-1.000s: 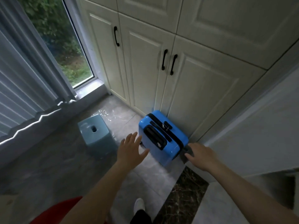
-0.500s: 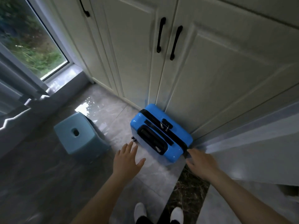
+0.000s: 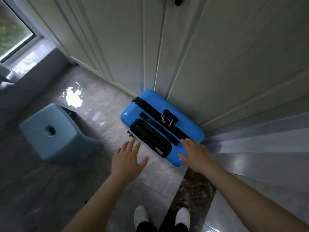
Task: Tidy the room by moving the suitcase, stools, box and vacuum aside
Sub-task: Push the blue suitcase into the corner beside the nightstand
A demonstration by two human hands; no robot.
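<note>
Fingers (image 3: pixel 132 145) of the left hand (image 3: pixel 127 160) spread, holding nothing, near the blue suitcase (image 3: pixel 160 126); right hand (image 3: pixel 195 153) lies flat on its near-right corner. Suitcase stands against the cabinet doors (image 3: pixel 184 64); a grasp on its handle (image 3: pixel 150 139) likely comes next.

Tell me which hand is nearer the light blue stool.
Left. The left hand hovers open just right of the stool; the right hand lies farther off, on the blue suitcase.
</note>
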